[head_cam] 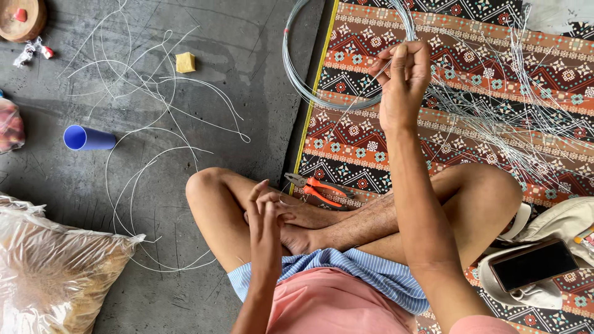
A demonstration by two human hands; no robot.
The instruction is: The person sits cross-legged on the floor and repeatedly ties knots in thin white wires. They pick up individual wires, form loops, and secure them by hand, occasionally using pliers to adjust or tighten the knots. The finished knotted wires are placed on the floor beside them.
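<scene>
We sit cross-legged at the edge of a patterned mat (pixel 470 55), half on the grey concrete floor (pixel 247 49). Our right hand (pixel 402 83) is raised out over the mat, fingers pinched on a thin strand of white wire (pixel 356 105) that runs down toward our lap; the coil of wire (pixel 303 74) it lies against curves across the mat's yellow border. Our left hand (pixel 266 213) hovers above our crossed feet, fingers loosely curled around the lower end of the same strand, though the wire is too fine there to tell if it is truly gripped. Orange-handled pliers (pixel 318 188) lie on the mat just beside our feet. A pile of cut white wire pieces (pixel 513 124) spreads over the mat to the right, and looser wire loops (pixel 148 124) sprawl on the concrete. A blue plastic cup (pixel 86 138) lies on its side to the left, a small yellow block (pixel 185 62) sits further up, and a clear plastic bag (pixel 55 272) of brownish material fills the lower left corner. A dark phone (pixel 535 264) rests on a beige bag (pixel 569 222) at right.
</scene>
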